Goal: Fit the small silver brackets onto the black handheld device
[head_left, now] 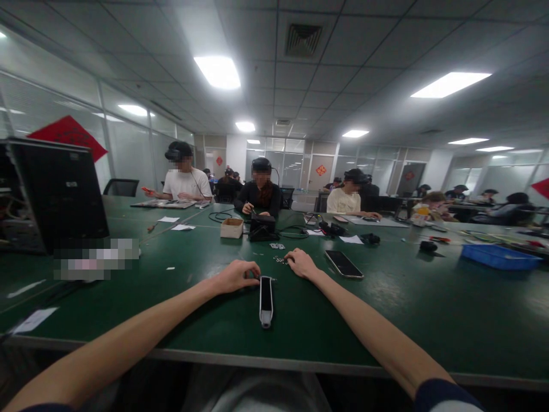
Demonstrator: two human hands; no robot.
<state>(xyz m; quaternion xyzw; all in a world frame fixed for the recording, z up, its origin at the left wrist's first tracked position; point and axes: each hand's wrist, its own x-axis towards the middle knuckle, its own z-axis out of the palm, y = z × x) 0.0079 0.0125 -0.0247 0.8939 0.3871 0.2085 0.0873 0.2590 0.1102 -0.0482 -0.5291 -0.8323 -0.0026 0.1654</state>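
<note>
My left hand (238,276) is curled, thumb and fingers brought together at the far left end of a long, narrow device (266,303) with a pale rim and a dark face. The device lies lengthwise on the green table. A thin, metallic-looking piece sticks out to the right by its far end. Whatever those fingertips grip is too small to make out. Farther away, my right hand (301,264) reaches down with bent fingers at a scatter of tiny pale parts (279,260). Its fingertips look pinched, but what is between them is unclear. Small silvery pieces (277,246) lie just beyond.
A phone (343,264) lies right of my right hand. Beyond are a small open box (231,228), a black device (262,227) and cables. A blue tray (500,257) sits at the right, a black computer (60,194) at the left. Several people work across the table (206,337).
</note>
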